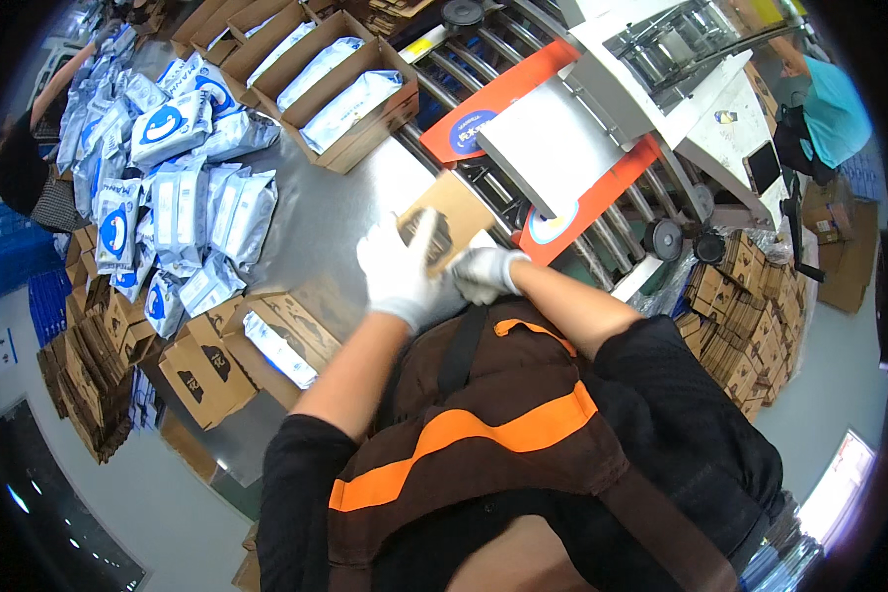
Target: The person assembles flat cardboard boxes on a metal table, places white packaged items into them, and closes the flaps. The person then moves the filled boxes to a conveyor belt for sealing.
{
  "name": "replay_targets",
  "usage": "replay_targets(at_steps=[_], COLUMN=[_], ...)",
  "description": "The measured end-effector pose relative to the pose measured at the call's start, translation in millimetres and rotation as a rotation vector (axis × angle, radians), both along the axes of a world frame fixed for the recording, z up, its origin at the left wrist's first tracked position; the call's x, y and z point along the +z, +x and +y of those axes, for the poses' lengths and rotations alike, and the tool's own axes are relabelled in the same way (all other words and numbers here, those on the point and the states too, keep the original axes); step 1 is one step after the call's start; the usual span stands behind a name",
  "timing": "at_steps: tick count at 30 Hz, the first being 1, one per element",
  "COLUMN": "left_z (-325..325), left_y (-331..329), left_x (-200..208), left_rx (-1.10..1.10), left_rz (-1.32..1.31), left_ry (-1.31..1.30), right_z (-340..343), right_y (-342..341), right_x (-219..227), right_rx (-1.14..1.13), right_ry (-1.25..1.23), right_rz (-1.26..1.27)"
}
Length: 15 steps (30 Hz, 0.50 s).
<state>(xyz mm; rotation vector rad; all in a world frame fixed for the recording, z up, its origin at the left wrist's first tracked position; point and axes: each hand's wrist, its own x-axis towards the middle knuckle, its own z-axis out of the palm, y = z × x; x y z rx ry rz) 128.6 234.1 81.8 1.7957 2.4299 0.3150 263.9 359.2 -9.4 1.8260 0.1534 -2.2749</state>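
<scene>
A closed brown cardboard box (pixel 476 202) with a dark printed picture is between my two hands, tilted, at the metal table's edge by the roller conveyor. My left hand (pixel 402 264), in a white glove, grips its left side, with fingers lying over the printed face. Also in a white glove, my right hand (pixel 485 270) holds the near right corner; its fingers are bent and partly hidden. Just beyond the box, the white plate (pixel 543 148) of a sealing machine lies between orange side guides (pixel 587 202).
Several blue-and-white packets (pixel 178 207) are heaped on the metal table (pixel 316 217) at left. Open boxes (pixel 350 128) holding packets line the far side. More open boxes (pixel 207 370) stand near left. Flattened cartons (pixel 745 321) are stacked at right. Co-workers (pixel 834 113) stand at both sides.
</scene>
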Motion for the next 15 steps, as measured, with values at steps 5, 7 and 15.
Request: replay_targets(at_steps=[5,7,15], left_z=[59,76,1], left_y=[41,52,-16], left_x=[20,3,17], left_rx=[0.119,0.133,0.291], left_rz=[-0.184,-0.164,0.057], left_ry=[-0.290,-0.250,0.068], right_z=[-11,-6,-10], right_y=[80,86,100], right_x=[5,21,44], right_rx=[0.783,0.817,1.095], right_ry=[0.618,0.668,1.017], right_rz=[0.338,0.297,0.419])
